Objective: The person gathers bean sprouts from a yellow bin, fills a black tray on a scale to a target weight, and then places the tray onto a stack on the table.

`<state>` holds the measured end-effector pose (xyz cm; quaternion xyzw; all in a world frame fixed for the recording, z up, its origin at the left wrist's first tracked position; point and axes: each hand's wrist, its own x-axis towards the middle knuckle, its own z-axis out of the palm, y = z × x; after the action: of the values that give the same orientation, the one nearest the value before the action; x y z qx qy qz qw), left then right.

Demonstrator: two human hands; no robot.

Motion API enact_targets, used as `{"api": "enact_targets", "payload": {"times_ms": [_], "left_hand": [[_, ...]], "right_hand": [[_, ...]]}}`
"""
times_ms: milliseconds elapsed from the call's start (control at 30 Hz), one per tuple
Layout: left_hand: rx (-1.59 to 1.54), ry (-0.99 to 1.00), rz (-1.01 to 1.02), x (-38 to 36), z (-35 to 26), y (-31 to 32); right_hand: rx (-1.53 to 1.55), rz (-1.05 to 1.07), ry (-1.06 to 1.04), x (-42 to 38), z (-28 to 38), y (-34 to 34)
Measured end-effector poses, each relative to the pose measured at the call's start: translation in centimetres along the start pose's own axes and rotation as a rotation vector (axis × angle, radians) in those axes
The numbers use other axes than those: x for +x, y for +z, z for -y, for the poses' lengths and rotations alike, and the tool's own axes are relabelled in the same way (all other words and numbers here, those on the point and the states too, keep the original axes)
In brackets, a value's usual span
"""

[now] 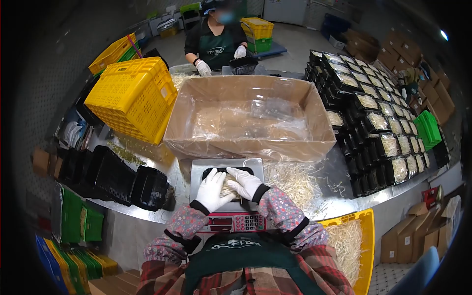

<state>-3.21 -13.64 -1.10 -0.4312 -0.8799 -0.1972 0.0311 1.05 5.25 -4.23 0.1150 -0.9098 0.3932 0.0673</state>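
A black plastic tray of pale, thin sprouts rests on the metal plate of a red digital scale. My left hand, in a white glove, lies across the tray's left side with its fingers stretched out over the sprouts. From the right, my gloved right hand touches the same sprouts, fingers extended toward my left hand. Most of the tray is hidden under both hands. Beside the scale, a loose heap of sprouts spreads over the metal table.
A large plastic-lined carton stands beyond the scale. Nested black trays lie at left, near a yellow crate. Filled, wrapped trays are stacked at right. A yellow crate of sprouts sits below. A co-worker stands opposite.
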Motion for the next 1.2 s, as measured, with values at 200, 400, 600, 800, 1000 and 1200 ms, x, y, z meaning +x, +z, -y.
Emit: {"api": "enact_targets", "payload": {"times_ms": [200,400,600,800,1000,1200], "left_hand": [[-0.046,0.035,0.009,-3.7,1.5,-3.4],[-0.115,0.11,-0.042,-3.8,0.9,-4.4],[-0.063,0.066,-0.019,-2.8,1.1,-1.8],[0.006,-0.057,0.05,0.7,0.7,0.4],[0.111,-0.059,0.026,4.4,0.4,4.9],[0.111,-0.113,0.14,4.8,0.3,4.9]], "right_hand": [[0.207,-0.448,0.2,0.9,-1.8,-7.0],[-0.379,-0.027,0.088,1.6,-4.1,-1.5],[-0.578,0.0,0.421,-0.6,-7.8,-2.9],[0.217,-0.374,0.185,-1.7,-3.2,-6.4],[-0.317,-0.071,0.175,-1.1,2.7,-0.5],[-0.342,0.131,0.285,0.5,1.7,-1.2]]}}
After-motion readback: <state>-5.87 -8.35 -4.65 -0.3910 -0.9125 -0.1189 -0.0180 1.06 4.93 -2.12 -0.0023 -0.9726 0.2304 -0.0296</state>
